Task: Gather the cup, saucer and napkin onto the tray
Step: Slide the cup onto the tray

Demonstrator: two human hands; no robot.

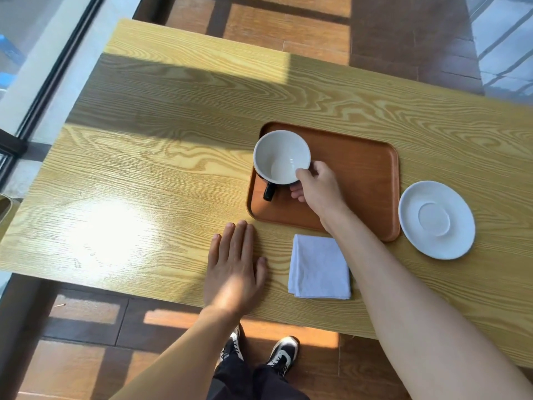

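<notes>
A cup (281,157), white inside and black outside, is over the left end of the brown wooden tray (366,174); its black handle points toward me. My right hand (315,184) grips the cup's near right rim and side. I cannot tell whether the cup touches the tray. The white saucer (437,219) lies on the table just right of the tray. A folded white napkin (318,267) lies on the table in front of the tray, partly under my right forearm. My left hand (235,267) rests flat on the table, fingers spread, left of the napkin.
The yellow wooden table (144,157) has its near edge close to my body. A window frame runs along the left side. My feet stand on the tiled floor below the table edge.
</notes>
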